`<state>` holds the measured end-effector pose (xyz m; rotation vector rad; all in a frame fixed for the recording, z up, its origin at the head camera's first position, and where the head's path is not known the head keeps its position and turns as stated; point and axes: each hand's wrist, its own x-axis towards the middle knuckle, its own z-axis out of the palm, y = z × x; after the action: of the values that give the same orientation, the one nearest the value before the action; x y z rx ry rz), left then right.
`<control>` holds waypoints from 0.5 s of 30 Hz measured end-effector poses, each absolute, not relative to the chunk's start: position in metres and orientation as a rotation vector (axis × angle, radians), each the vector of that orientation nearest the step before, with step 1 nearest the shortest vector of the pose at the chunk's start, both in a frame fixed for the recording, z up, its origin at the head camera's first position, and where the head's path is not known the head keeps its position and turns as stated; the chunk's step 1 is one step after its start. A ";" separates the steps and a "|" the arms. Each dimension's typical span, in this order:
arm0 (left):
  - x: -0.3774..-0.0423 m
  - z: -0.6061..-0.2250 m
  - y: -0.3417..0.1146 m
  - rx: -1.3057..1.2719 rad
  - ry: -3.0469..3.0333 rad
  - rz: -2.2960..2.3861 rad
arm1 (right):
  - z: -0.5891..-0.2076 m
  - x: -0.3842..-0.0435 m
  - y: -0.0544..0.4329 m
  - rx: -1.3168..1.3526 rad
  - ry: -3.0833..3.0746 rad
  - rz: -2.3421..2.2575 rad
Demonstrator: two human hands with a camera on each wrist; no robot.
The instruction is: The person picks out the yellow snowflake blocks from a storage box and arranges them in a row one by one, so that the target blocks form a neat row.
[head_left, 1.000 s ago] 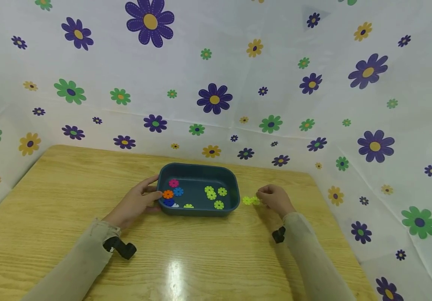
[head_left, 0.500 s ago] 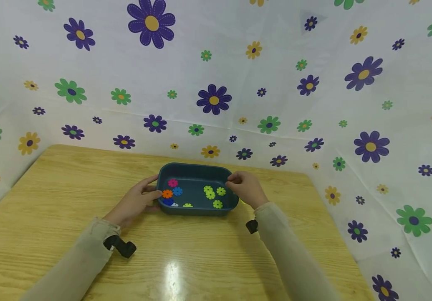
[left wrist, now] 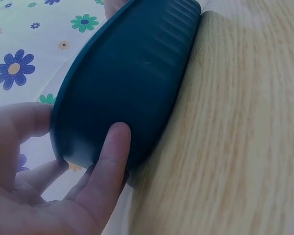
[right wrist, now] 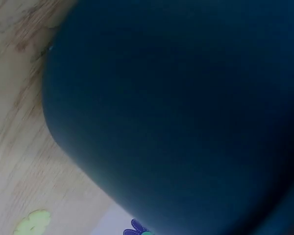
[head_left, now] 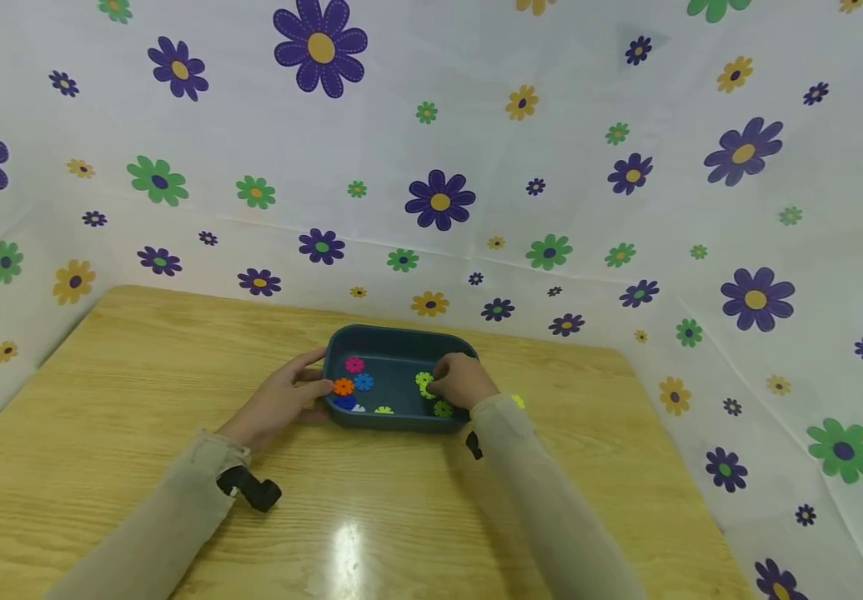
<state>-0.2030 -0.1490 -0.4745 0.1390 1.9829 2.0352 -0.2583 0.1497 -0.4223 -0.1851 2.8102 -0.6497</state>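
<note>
- Light, grained wooden table spreads nearest, reaching under everything.
- Left hand grasps the left end of a dark teal, round-cornered oblong plastic tray, apparently to steady it.
- Right hand dips into the tray's right part, fingers bent, fingertips among yellow-green, notched round discs; whether it pinches one, I cannot tell.
- Step in hand, I judge: placing or picking up a single disc. The next move calls for a clean release or a firm pinch, then clearing the right wall.
- The tray sits mid-table, hollow upward, long axis running left to right.
- One yellow-green disc outside the tray lies on the wood beyond its right end, partly hidden by the right sleeve.
- Inside, leftward: dark blue, orange and pink discs; being round, they show no long axis.
- White flower-printed cloth hangs behind.
</note>
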 end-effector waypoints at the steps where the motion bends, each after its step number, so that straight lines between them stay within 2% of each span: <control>1: -0.204 -0.475 -0.148 0.134 1.980 2.036 | -0.425 -0.259 0.149 -0.180 2.814 -0.639; 15: -0.204 -0.475 -0.147 0.106 1.965 2.046 | -0.439 -0.264 0.140 -0.170 2.783 -0.674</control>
<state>-0.2038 -0.1467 -0.4749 0.1055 1.9648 2.0456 -0.2640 0.1405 -0.4390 -0.1700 2.7832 -0.6744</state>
